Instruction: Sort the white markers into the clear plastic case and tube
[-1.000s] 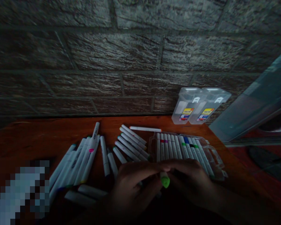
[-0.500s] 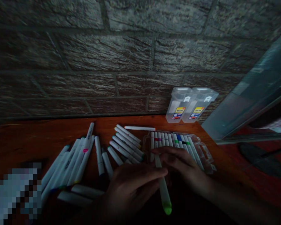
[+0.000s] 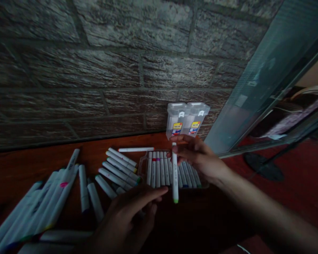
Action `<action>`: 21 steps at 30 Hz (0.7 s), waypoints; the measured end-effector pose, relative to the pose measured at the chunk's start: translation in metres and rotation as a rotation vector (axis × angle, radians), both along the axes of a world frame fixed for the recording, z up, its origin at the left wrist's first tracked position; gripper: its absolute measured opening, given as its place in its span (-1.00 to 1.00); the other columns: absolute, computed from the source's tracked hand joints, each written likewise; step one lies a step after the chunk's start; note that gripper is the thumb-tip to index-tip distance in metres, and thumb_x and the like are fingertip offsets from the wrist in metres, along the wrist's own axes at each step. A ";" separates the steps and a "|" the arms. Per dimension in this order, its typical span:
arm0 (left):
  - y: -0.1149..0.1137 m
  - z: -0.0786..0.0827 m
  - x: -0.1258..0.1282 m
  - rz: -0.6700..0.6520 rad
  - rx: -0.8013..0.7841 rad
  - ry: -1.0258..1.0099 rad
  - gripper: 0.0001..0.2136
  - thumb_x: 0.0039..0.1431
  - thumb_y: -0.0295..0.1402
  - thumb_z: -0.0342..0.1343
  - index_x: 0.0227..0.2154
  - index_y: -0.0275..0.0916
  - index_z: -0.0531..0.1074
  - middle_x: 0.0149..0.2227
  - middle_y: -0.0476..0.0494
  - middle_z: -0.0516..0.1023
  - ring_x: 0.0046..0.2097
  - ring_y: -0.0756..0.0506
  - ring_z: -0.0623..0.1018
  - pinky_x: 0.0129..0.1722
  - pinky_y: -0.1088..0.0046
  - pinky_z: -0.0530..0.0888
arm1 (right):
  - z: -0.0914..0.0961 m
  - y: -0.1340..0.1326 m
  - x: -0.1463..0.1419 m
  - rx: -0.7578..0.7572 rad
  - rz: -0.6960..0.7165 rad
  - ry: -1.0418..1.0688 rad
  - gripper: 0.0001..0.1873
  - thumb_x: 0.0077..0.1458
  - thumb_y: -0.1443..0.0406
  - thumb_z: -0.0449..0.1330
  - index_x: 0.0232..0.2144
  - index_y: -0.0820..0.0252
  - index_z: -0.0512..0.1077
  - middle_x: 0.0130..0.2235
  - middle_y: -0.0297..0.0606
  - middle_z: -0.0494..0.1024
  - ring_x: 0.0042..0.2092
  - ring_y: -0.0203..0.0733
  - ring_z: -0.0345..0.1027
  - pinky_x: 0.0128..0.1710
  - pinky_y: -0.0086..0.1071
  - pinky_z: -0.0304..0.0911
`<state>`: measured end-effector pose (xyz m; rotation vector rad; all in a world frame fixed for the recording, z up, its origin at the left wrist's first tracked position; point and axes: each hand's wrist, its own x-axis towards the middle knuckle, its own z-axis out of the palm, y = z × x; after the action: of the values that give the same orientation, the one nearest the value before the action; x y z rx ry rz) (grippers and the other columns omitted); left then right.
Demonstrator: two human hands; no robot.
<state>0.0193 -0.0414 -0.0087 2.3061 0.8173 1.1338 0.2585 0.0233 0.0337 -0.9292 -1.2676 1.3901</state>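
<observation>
My right hand (image 3: 201,157) pinches a white marker (image 3: 175,181) near its upper end. The marker hangs almost upright, its light green tip pointing down, in front of a clear plastic marker case (image 3: 141,170). A row of white markers (image 3: 158,173), some with red or purple bands, lies in the case, partly hidden behind my right hand. My left hand (image 3: 127,211) is just left of the held marker, apart from it, with the index finger stretched out and nothing visible in it.
Loose markers (image 3: 119,165) lie left of the case, and a larger group (image 3: 50,201) spreads further left. One orange-ended marker (image 3: 136,149) lies behind the case. Two clear containers (image 3: 176,120) stand against the brick wall (image 3: 116,67). A glass panel (image 3: 243,91) rises at the right.
The green-tipped marker has passed from my left hand to my right, which has lifted it over the case. My left hand has let go. The view has turned to the right.
</observation>
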 end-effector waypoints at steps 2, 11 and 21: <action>0.000 0.003 -0.001 0.013 -0.004 0.028 -0.56 0.25 -0.58 0.02 0.09 0.01 0.46 -0.17 0.02 0.71 -0.20 0.01 0.70 -0.23 0.57 0.63 | 0.010 0.010 0.025 0.029 -0.050 -0.069 -0.59 0.00 0.23 0.47 -0.13 0.18 0.46 -0.39 -0.34 0.56 -0.39 -0.30 0.47 -0.43 -0.46 0.44; 0.009 0.012 0.018 -0.002 -0.004 0.202 -0.76 0.26 -0.47 0.10 -0.11 -0.07 0.58 -0.21 0.00 0.70 -0.25 -0.04 0.70 -0.28 0.54 0.62 | -0.017 0.032 0.110 -0.001 -0.178 -0.283 -0.67 -0.11 0.20 0.49 -0.29 0.18 0.53 -0.36 -0.32 0.54 -0.40 -0.31 0.44 -0.43 -0.41 0.48; 0.016 0.009 0.100 -0.080 0.019 0.473 -0.90 0.30 -0.43 0.18 -0.17 -0.18 0.56 -0.20 -0.08 0.61 -0.15 -0.18 0.62 -0.15 0.22 0.59 | -0.054 0.037 0.109 0.037 -0.115 -0.426 -0.65 -0.04 0.15 0.45 -0.25 0.21 0.53 -0.40 -0.35 0.54 -0.47 -0.32 0.42 -0.47 -0.39 0.46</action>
<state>0.1189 -0.0257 0.0005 2.6382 0.8650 0.5652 0.3675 0.0599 -0.0200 -1.2976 -1.5194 1.1089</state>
